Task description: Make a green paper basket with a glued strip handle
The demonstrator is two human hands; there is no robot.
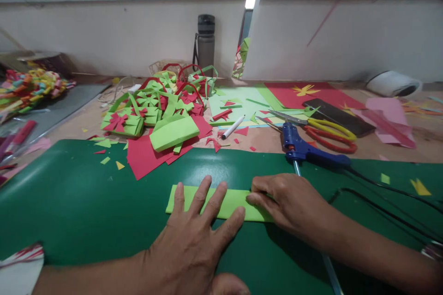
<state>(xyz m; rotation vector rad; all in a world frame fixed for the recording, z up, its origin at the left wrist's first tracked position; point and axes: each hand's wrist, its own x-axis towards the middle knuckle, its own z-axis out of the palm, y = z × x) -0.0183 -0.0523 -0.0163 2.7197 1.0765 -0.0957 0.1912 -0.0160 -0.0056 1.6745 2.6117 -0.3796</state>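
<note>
A folded strip of light green paper [194, 196] lies on a dark green mat [86, 203] in front of me. My left hand [194, 235] rests flat on the strip with fingers spread, open. My right hand [287, 203] presses on the strip's right part, its fingertips drawn together on the paper's fold. Just behind my right hand sits a blue glue gun [304, 150], its cable running off to the right.
A heap of green and red paper baskets [155, 106] and scraps lies behind the mat. Scissors with yellow and red handles [325, 131], a white marker [233, 126], a black phone [337, 115], a grey bottle [206, 41] and colourful paper pieces [31, 85] stand further back.
</note>
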